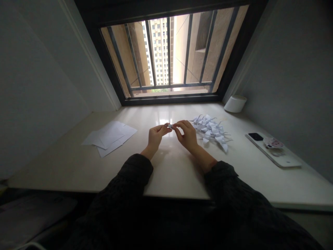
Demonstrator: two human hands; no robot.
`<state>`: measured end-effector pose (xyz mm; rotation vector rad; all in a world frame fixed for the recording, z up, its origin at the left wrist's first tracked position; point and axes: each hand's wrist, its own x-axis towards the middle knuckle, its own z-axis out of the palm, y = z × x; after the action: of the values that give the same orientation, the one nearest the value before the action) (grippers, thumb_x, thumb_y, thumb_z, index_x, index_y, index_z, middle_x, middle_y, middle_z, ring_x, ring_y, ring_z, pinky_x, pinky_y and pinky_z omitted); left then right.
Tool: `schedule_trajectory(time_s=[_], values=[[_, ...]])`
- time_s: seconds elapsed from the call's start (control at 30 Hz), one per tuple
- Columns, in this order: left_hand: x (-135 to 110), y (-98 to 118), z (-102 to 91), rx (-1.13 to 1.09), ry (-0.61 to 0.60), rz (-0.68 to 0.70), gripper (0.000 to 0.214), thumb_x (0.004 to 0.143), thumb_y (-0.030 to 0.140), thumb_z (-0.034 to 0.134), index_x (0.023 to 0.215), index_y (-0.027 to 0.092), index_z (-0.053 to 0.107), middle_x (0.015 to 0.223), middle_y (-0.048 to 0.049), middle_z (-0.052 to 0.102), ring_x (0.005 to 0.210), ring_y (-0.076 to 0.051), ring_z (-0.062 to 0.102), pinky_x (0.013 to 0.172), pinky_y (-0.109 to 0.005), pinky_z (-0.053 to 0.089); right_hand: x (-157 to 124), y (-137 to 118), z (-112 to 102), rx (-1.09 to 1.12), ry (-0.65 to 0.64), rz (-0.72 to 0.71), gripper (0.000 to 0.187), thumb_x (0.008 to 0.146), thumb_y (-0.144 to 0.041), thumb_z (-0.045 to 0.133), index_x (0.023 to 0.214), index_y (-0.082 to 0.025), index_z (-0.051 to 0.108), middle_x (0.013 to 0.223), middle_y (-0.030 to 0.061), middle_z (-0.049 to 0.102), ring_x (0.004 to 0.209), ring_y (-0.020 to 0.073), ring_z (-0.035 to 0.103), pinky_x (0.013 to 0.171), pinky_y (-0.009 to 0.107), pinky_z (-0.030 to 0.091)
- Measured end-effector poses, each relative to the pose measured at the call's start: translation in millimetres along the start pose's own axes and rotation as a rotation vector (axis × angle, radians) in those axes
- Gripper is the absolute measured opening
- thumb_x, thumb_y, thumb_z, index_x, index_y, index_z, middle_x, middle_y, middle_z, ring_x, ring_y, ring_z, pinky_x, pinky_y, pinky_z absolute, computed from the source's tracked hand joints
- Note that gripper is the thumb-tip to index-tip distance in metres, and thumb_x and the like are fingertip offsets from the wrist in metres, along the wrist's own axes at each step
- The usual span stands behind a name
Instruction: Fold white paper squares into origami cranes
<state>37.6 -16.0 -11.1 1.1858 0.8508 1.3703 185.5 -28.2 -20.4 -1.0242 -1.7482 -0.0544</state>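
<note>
Small white piece [170,126], likely folded paper, was up between my hands over the table [169,180]. Left grip [156,134] pinched one end, right grip [188,134] the other, fingertips closed. Folds too tiny to read. I judged it needed light, even pressure, edges aligned first. Folded papers [210,130] lay just right, loose sheets [110,137] left.

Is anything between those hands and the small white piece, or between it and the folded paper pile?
Nothing visible separates the left hand or right hand from the small white piece; both pinch it. Towards the folded paper pile, only the right hand itself intervenes.
</note>
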Motion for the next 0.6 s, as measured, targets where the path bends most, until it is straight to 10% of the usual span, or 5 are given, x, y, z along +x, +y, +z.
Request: schedule_trajectory(time_s=[0.27, 0.6], values=[[-2.3, 2.2, -3.0, 0.316, 0.005, 0.2, 0.026, 0.077, 0.042, 0.065, 0.086, 0.019, 0.075, 0.092, -0.0059, 0.074, 0.09, -0.023, 0.068, 0.09, -0.04, 0.051, -0.2, 4.8, 0.2, 0.116, 0.011, 0.052, 0.015, 0.083, -0.036, 0.061, 0.089, -0.027, 0.072, 0.083, 0.005, 0.067, 0.082, 0.021, 0.059, 0.078, 0.037, 0.047], [-1.3, -2.8, -1.2, 0.251, 0.036, 0.143, 0.036, 0.06, 0.033, 0.079, 0.094, 0.023, 0.073, 0.092, -0.0038, 0.074, 0.094, -0.025, 0.067, 0.09, -0.041, 0.05, 0.5, 9.6, 15.5, 0.725, 0.032, 0.577, 0.025, 0.065, -0.044, 0.074, 0.081, -0.025, 0.075, 0.078, 0.002, 0.071, 0.074, 0.0179, 0.063, 0.071, 0.034, 0.05]])
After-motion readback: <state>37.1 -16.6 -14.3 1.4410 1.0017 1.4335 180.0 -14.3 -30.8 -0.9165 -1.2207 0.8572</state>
